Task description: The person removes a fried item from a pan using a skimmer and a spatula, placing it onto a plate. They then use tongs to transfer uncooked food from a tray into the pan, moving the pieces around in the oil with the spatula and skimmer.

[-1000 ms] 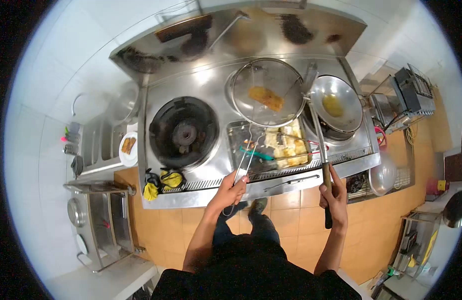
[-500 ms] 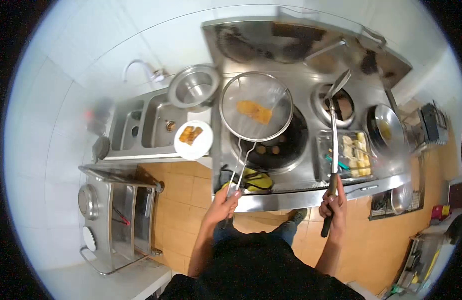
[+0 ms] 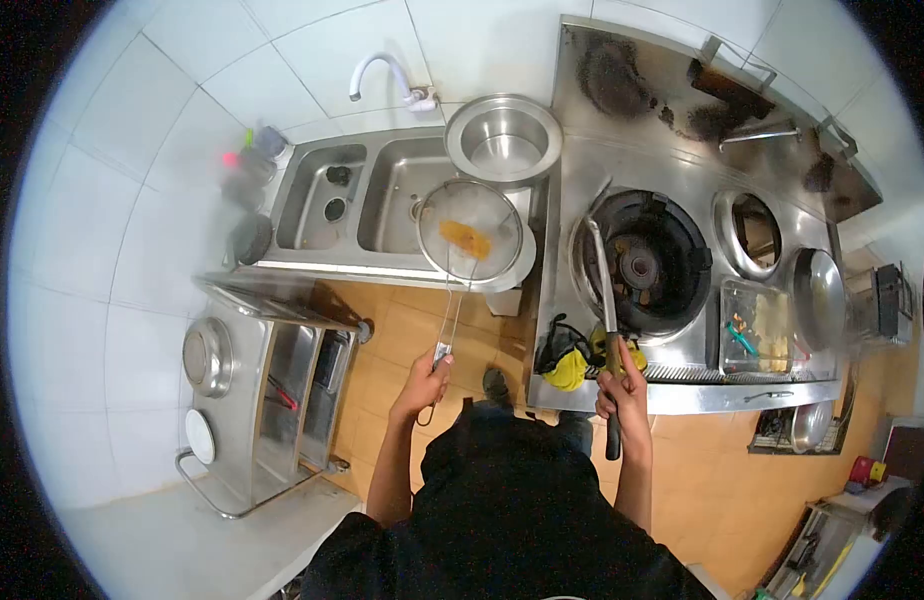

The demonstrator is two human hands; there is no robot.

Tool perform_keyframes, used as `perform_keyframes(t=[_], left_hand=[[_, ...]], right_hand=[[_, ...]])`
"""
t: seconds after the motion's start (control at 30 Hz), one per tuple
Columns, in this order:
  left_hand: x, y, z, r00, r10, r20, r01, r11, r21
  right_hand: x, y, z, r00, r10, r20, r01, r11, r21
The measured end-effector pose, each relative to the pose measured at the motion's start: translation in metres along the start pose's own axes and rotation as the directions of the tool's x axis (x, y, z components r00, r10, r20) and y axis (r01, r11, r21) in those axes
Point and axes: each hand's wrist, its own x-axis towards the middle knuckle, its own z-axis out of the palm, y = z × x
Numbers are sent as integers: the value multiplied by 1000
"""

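Note:
My left hand [image 3: 422, 386] is closed around the wire handle of a round mesh strainer [image 3: 502, 215]. In the strainer lies a flat orange-brown fried piece [image 3: 465, 240]. The strainer overlaps the front of the sink and a white plate [image 3: 525, 262], most of which is hidden behind it. My right hand [image 3: 624, 395] grips the black handle of a long metal spatula [image 3: 604, 270], its index finger stretched along the handle. The spatula's head points away from me, over the left edge of the black burner [image 3: 642, 262].
A steel pot [image 3: 502, 140] stands behind the strainer, right of the double sink [image 3: 392, 190]. Yellow-and-black cloth [image 3: 567, 370] lies at the stove's front edge. Farther right are a clear tray [image 3: 757, 335] and a pan [image 3: 820, 300]. A steel cart [image 3: 250, 420] stands at left.
My view has turned left. The strainer with the fried piece has moved left from over the stove to over the plate. My right hand has brought the spatula left, over the burner.

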Motion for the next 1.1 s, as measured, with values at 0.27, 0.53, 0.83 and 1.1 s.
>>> perform_keyframes(t=[0.27,0.53,0.83,1.1], left_hand=[[0,-43,-22,999,-21,45,24,998,-62],[-2,-55,-36,999,21,-32,-18,997,79],[3,-44,-40,991,106,-80,-72,937,341],[4,-30,-27,979,166,-117,-97,889,447]], right_hand=[[10,30,18,999,-39,-28,22,885,-465],[23,62,39,951,-273,146,300,696,-652],[34,73,29,948,-311,67,269,669,-693],[41,67,40,976,-214,29,133,487,-863]])
